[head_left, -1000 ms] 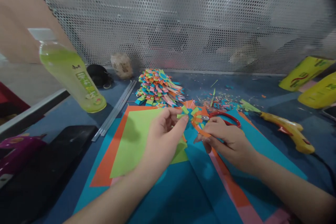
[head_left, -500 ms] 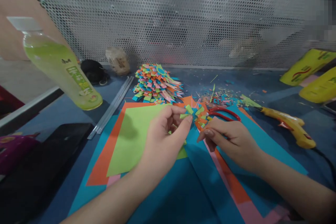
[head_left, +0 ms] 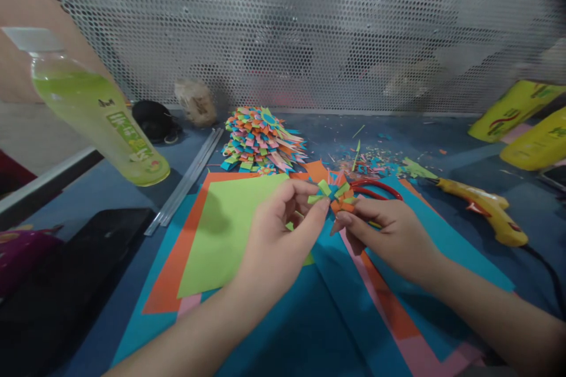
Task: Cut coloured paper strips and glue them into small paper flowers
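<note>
A small folded paper piece (head_left: 332,192) in green, blue and orange is between my hands. My left hand (head_left: 285,224) pinches its green and blue side between thumb and fingers. On the orange side, the thumb and fingers of my right hand (head_left: 380,230) are closed at its edge. Under them lie sheets of paper: a light green one (head_left: 225,230) on an orange one (head_left: 165,283), with blue sheets (head_left: 283,318) below. Red-handled scissors (head_left: 378,187) lie partly hidden behind my right hand.
A colourful paper pile (head_left: 260,138) stands behind the sheets, with paper scraps (head_left: 375,159) to its right. A yellow glue gun (head_left: 486,206) lies right, near yellow packages (head_left: 513,112). Clear sticks (head_left: 186,179), a green bottle (head_left: 106,118) and a black phone (head_left: 79,283) are left.
My right hand has moved slightly left and up, so its fingertips now meet the orange part of the paper piece. The piece has turned a little in my left hand.
</note>
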A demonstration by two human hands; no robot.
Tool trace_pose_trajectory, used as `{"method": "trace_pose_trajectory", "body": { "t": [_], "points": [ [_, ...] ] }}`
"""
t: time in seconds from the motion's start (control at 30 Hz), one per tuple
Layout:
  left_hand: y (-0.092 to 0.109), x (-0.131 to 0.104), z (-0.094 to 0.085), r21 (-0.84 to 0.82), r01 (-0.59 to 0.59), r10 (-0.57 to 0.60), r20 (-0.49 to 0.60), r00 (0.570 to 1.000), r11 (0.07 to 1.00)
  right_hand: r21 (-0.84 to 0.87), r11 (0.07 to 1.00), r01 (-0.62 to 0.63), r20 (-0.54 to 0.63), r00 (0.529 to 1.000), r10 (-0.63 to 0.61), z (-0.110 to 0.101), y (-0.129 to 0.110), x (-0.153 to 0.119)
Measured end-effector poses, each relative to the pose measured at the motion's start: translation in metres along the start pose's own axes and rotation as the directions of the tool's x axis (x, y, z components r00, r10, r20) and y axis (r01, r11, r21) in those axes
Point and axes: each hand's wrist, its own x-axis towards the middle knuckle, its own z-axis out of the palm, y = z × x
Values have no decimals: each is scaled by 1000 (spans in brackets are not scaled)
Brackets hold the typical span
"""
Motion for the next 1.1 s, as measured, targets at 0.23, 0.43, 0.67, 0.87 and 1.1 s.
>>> {"method": "trace_pose_trajectory", "body": {
  "t": [0.23,0.43,0.67,0.87,1.1],
  "points": [
    [-6,3,-3,5,19,-19,46,999,1000,63,998,-32,-5,999,33,-2,0,-3],
    [-12,5,-3,34,-11,10,39,999,999,58,998,-22,7,1000,21,-5,1,-4],
    [-7,4,-5,50,-8,3,113,994,999,112,994,-3,37,999,-2,-6,-2,-5],
    [-7,5,-4,85,1,-10,114,993,996,136,990,-20,29,999,16,-4,-2,-5],
    [-6,4,-6,121,-27,7,167,986,992,220,972,-84,28,996,80,-4,3,-6]
  ]
}}
